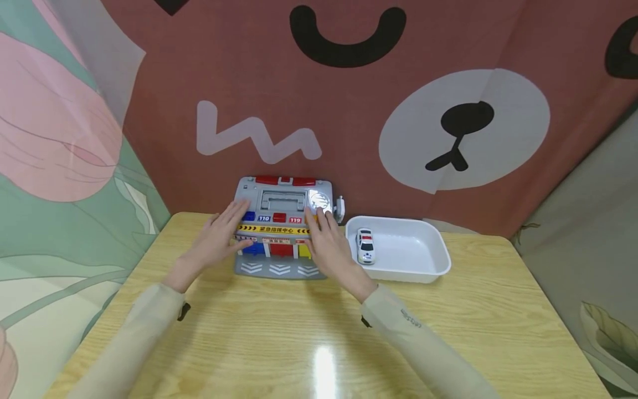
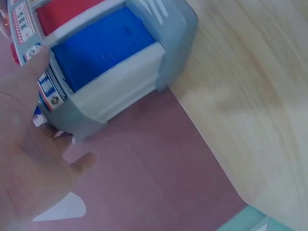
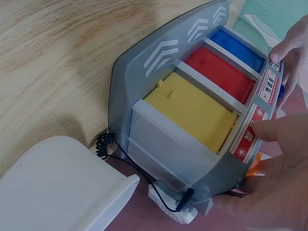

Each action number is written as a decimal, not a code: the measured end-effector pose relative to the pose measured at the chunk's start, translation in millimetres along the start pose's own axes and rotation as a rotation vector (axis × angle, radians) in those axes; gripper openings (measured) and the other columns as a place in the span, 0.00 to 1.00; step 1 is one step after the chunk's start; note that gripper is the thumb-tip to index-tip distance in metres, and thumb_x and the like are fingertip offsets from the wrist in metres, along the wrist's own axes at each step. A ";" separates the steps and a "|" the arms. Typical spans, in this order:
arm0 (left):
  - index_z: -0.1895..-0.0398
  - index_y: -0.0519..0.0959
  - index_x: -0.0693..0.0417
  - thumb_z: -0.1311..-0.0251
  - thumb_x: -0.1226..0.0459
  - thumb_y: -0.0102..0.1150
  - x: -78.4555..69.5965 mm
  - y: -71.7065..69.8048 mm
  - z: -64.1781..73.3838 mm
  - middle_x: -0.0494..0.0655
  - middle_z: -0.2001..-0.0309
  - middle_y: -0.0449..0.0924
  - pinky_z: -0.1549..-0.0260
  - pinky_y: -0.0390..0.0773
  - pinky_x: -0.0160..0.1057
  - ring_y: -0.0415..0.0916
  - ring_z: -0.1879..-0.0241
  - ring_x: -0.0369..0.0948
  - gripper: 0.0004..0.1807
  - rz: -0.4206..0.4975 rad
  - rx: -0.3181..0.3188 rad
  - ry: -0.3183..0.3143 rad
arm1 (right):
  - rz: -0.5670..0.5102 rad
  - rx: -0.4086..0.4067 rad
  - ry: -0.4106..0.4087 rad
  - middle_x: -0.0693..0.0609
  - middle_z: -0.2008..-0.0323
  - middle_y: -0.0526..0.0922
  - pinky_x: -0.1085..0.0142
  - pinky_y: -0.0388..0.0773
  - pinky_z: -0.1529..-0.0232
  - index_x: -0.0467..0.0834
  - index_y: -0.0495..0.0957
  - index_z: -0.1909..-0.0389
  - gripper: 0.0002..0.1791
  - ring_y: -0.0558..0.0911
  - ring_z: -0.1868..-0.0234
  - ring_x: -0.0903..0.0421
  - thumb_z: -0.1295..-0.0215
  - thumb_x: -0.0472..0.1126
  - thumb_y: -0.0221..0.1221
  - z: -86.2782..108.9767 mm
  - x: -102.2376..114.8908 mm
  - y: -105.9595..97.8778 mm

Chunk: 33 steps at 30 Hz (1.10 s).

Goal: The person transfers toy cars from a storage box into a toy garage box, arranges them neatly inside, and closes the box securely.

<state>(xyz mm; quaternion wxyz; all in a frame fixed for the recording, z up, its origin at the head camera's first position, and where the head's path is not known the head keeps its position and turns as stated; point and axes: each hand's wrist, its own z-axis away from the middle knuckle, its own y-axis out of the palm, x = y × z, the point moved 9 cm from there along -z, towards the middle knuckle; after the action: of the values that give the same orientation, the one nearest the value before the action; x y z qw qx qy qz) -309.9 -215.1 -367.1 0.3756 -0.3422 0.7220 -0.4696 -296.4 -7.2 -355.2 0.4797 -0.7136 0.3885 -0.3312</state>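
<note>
A grey toy rescue garage (image 1: 279,266) with blue, red and yellow doors stands at the table's back, its folded handle on the roof. My left hand (image 1: 214,241) rests at the roof's left edge, fingers extended and thumb on the front sign. On the right side, my right hand (image 1: 329,246) lies with straight, spread fingers on the roof and its thumb against the red front sign (image 3: 246,139). In the left wrist view the blue door (image 2: 103,45) is down beside the left thumb. The yellow door (image 3: 192,110) is closed too.
A white plastic tray (image 1: 413,274) stands right of the garage, holding a white toy police car (image 1: 365,246). A coiled black cord (image 3: 105,145) runs to a small white handset (image 3: 171,204) on the garage's side. Behind the wooden table (image 1: 279,332) hangs a printed curtain (image 1: 349,111).
</note>
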 end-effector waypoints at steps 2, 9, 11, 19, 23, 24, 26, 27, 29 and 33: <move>0.22 0.44 0.51 0.41 0.52 0.65 0.9 -0.1 -0.5 0.55 0.24 0.44 0.37 0.50 0.67 0.42 0.26 0.53 0.51 0.003 0.020 0.015 | -0.011 0.008 0.004 0.35 0.30 0.59 0.51 0.63 0.35 0.41 0.51 0.25 0.39 0.61 0.32 0.38 0.31 0.46 0.57 0.3 -0.7 0.1; 0.23 0.47 0.51 0.40 0.52 0.64 3.5 -2.0 0.0 0.56 0.25 0.46 0.37 0.51 0.66 0.45 0.27 0.53 0.48 0.014 0.034 0.037 | -0.032 0.008 0.004 0.35 0.30 0.58 0.51 0.64 0.36 0.42 0.51 0.25 0.39 0.60 0.31 0.38 0.31 0.46 0.57 0.1 -0.3 0.1; 0.23 0.48 0.50 0.39 0.51 0.62 3.7 -3.1 -0.1 0.55 0.25 0.47 0.36 0.51 0.65 0.45 0.27 0.52 0.47 0.013 0.031 0.038 | -0.034 -0.002 0.002 0.35 0.30 0.59 0.51 0.66 0.37 0.42 0.52 0.25 0.39 0.61 0.31 0.39 0.32 0.45 0.58 -0.2 -0.2 -0.7; 0.23 0.50 0.47 0.37 0.47 0.58 4.7 -3.3 0.2 0.52 0.25 0.48 0.36 0.53 0.63 0.46 0.26 0.49 0.44 -0.001 0.023 0.029 | -0.038 0.002 0.017 0.35 0.30 0.59 0.52 0.69 0.39 0.42 0.52 0.25 0.39 0.61 0.31 0.39 0.32 0.45 0.58 0.2 -1.1 -0.2; 0.23 0.51 0.48 0.37 0.47 0.58 3.4 -4.4 -0.6 0.54 0.25 0.50 0.36 0.54 0.63 0.48 0.27 0.50 0.43 0.003 0.024 0.037 | -0.015 -0.009 0.020 0.35 0.31 0.60 0.53 0.67 0.37 0.41 0.53 0.25 0.39 0.63 0.32 0.39 0.32 0.45 0.59 0.5 -1.3 -0.3; 0.23 0.52 0.48 0.37 0.47 0.58 3.3 -5.1 -0.8 0.54 0.25 0.50 0.36 0.53 0.64 0.48 0.27 0.51 0.43 0.010 0.029 0.035 | -0.011 -0.013 0.017 0.35 0.31 0.61 0.53 0.67 0.37 0.41 0.53 0.25 0.39 0.63 0.33 0.39 0.32 0.45 0.59 0.6 -1.0 -0.2; 0.24 0.52 0.50 0.37 0.48 0.58 3.4 -6.1 -1.0 0.55 0.25 0.49 0.37 0.53 0.64 0.48 0.27 0.51 0.43 0.013 0.042 0.031 | -0.016 -0.022 0.008 0.35 0.31 0.61 0.53 0.66 0.37 0.41 0.53 0.26 0.39 0.63 0.33 0.39 0.33 0.45 0.59 0.6 -0.3 0.1; 0.24 0.53 0.50 0.37 0.48 0.59 3.5 -6.8 -1.1 0.55 0.25 0.50 0.37 0.53 0.64 0.48 0.27 0.52 0.43 0.014 0.048 0.029 | -0.020 -0.026 0.005 0.35 0.31 0.61 0.53 0.66 0.37 0.41 0.54 0.26 0.39 0.63 0.33 0.39 0.33 0.45 0.59 0.5 0.1 0.2; 0.24 0.53 0.51 0.38 0.48 0.59 3.7 -8.2 -1.8 0.56 0.26 0.50 0.37 0.54 0.64 0.48 0.27 0.52 0.43 0.008 0.059 0.026 | -0.022 -0.032 -0.001 0.35 0.31 0.61 0.53 0.66 0.37 0.41 0.54 0.26 0.39 0.63 0.33 0.38 0.33 0.44 0.59 0.3 0.7 0.2; 0.25 0.54 0.52 0.39 0.47 0.60 4.1 -8.9 -3.5 0.56 0.26 0.51 0.37 0.55 0.64 0.49 0.27 0.51 0.44 -0.019 0.075 0.022 | -0.018 -0.037 -0.001 0.35 0.31 0.60 0.53 0.65 0.36 0.41 0.54 0.26 0.39 0.63 0.33 0.38 0.33 0.44 0.59 -0.2 1.1 0.2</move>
<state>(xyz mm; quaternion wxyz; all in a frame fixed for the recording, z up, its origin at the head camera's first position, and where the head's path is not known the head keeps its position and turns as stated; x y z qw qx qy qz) -313.8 -220.0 -358.7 0.3759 -0.3296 0.7045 -0.5037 -296.1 -8.3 -355.2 0.4636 -0.7259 0.3879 -0.3281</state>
